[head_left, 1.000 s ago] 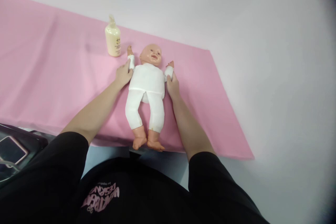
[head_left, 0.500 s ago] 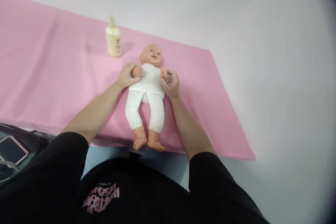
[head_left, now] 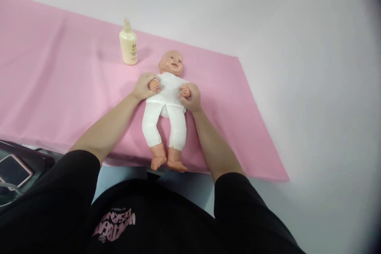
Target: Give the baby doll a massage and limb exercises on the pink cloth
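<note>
A baby doll [head_left: 168, 105] in a white top and white leggings lies on its back on a pink sheet [head_left: 59, 87], head away from me, bare feet at the sheet's near edge. My left hand [head_left: 143, 87] grips the doll's arm on the left side and holds it folded over the chest. My right hand [head_left: 192, 97] grips the other arm and holds it folded inward too. The doll's small hands show between my fingers.
A cream lotion bottle [head_left: 128, 46] with a pump top stands upright on the sheet, just left of the doll's head. A dark tray with a phone [head_left: 13, 170] lies at the lower left. White surface stretches to the right of the sheet.
The doll's arms were spread outward a second ago. Both my hands have brought them in over its chest, the right one a little further in the last half second.
</note>
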Demonstrator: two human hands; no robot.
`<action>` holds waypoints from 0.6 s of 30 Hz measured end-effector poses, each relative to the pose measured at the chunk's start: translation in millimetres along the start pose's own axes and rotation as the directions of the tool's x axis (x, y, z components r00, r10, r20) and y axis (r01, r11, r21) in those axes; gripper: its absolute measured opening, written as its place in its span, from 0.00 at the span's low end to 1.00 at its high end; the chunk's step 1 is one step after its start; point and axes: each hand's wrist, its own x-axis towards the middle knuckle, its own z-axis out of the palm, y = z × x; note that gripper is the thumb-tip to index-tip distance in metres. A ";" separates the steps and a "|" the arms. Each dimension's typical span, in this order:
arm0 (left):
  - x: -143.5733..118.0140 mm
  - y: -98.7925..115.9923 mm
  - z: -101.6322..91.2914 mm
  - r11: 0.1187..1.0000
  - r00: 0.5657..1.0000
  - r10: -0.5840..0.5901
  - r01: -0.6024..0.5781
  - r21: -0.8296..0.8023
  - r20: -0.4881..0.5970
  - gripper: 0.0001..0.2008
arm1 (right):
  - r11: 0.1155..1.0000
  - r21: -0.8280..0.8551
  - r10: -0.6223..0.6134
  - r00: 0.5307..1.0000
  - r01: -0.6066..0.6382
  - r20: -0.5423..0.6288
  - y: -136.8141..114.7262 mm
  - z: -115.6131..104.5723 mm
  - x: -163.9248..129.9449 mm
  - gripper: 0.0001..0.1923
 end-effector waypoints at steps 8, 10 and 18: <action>-0.3 -3.2 2.0 1.000 1.000 0.018 -0.018 0.003 -0.019 0.19 | 0.995 0.052 -0.077 0.994 0.081 -0.075 6.0 5.2 -1.8 0.14; -0.5 -3.3 1.9 1.000 1.000 0.012 -0.011 0.012 -0.019 0.19 | 0.995 0.055 -0.079 0.994 0.083 -0.076 6.6 5.2 -2.0 0.14; -0.5 -0.4 0.0 1.000 1.000 0.015 -0.015 0.005 -0.023 0.15 | 0.994 0.059 -0.087 0.994 0.092 -0.069 9.0 5.2 -2.3 0.12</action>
